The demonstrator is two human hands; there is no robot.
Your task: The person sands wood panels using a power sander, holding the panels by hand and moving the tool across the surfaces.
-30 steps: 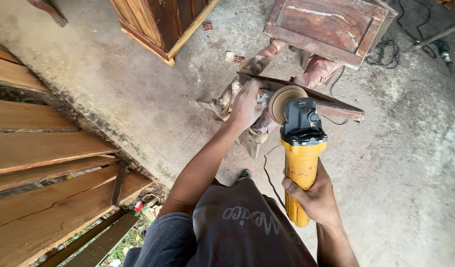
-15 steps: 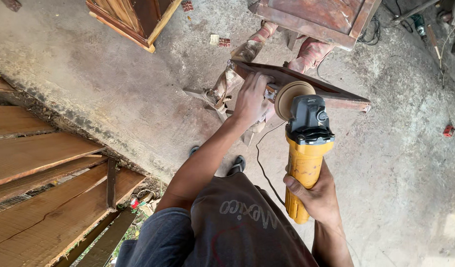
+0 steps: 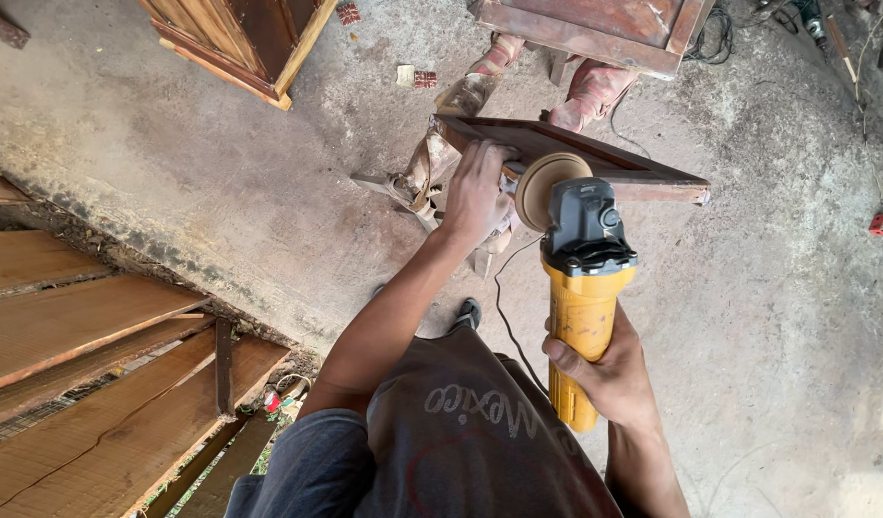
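My right hand (image 3: 609, 369) grips the yellow body of an angle grinder (image 3: 580, 288) with a black head. Its round tan sanding disc (image 3: 547, 182) rests against the near edge of a dark reddish wooden frame panel (image 3: 595, 158). My left hand (image 3: 475, 187) presses down on the panel's left end, right beside the disc. The panel lies on a low wooden stand (image 3: 432, 168) above the concrete floor. The grinder's thin cord (image 3: 504, 307) hangs down between my arms.
Wooden planks (image 3: 86, 326) lie stacked at the left. A wooden cabinet (image 3: 240, 38) stands at the top left and another reddish wooden frame (image 3: 595, 24) at the top. Cables and tools (image 3: 806, 24) lie at the top right; a small red object (image 3: 880, 223) sits at the right edge.
The view has shifted slightly, so the panel and grinder sit a little lower in the picture. Both hands keep their grip and the disc stays at the panel's edge.
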